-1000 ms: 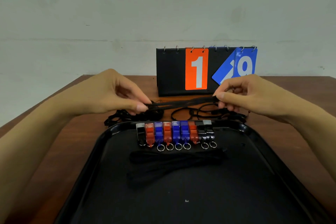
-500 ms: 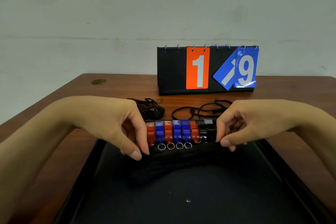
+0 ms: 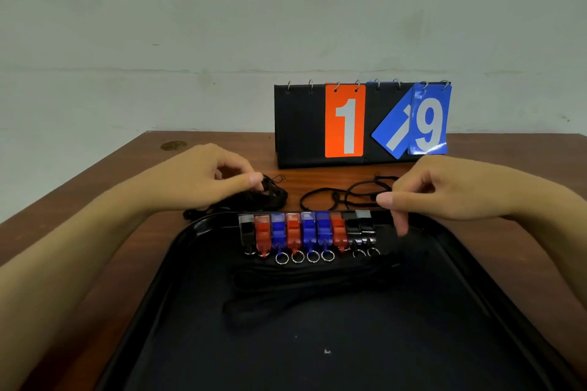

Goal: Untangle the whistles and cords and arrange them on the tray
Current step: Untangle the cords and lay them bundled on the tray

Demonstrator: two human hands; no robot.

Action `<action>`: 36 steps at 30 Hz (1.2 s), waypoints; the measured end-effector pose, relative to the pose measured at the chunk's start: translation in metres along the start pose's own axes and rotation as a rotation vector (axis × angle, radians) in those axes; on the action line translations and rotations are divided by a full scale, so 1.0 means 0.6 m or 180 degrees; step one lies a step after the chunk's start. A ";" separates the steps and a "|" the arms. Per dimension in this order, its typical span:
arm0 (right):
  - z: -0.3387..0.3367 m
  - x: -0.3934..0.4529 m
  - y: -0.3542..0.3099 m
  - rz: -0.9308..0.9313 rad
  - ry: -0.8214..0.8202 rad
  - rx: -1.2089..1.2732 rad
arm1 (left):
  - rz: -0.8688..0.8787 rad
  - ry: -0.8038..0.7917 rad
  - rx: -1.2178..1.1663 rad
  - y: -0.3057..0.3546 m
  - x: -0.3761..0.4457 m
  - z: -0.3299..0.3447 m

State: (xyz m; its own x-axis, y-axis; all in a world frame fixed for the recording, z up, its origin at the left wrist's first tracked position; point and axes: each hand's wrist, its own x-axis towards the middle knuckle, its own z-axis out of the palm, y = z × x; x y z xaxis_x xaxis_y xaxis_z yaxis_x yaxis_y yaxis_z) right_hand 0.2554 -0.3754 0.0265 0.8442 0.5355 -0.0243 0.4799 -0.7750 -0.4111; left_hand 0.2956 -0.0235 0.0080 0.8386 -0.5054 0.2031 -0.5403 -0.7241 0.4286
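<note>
A black tray (image 3: 178,267) lies in front of me on the wooden table. Along its far edge stands a row of several whistles (image 3: 306,232) in black, red and blue, key rings facing me. Straightened black cords (image 3: 305,284) lie in a bundle just below the row. Behind the tray's left corner, my left hand (image 3: 209,179) pinches the top of a tangled heap of black cords (image 3: 270,197). My right hand (image 3: 444,190) hovers over the tray's far right corner, fingers loosely curled, index finger pointing down, holding nothing. Thin looped cords (image 3: 336,197) lie between my hands.
A flip scoreboard (image 3: 346,124) showing an orange 1 and a blue 9 stands on the table (image 3: 95,200) behind the cords. A pale wall rises beyond the table's far edge. A small round mark (image 3: 173,145) sits at the table's far left.
Both hands laid a stretched cord on the tray below the whistles, let go, and moved back to the loose cords behind the tray. The left now pinches the tangle.
</note>
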 end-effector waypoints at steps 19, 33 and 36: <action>0.037 0.028 0.009 -0.0044 0.1127 -0.0248 | -0.0545 0.0279 0.0678 -0.076 0.041 0.040; 0.042 0.035 -0.006 -0.0358 0.1813 -0.0069 | 0.0169 0.1781 -0.0171 -0.002 0.027 0.021; 0.050 0.032 -0.024 -0.0570 0.1727 0.0130 | 0.0412 0.1609 -0.0506 0.042 0.016 0.021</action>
State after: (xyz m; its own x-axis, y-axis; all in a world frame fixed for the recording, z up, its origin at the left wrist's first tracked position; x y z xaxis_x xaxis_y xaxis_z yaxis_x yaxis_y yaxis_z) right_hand 0.2573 -0.3440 0.0047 0.7576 0.4001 0.5158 0.6261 -0.6687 -0.4010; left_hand 0.2892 -0.0524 0.0093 0.7160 -0.2689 0.6442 -0.6571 -0.5712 0.4919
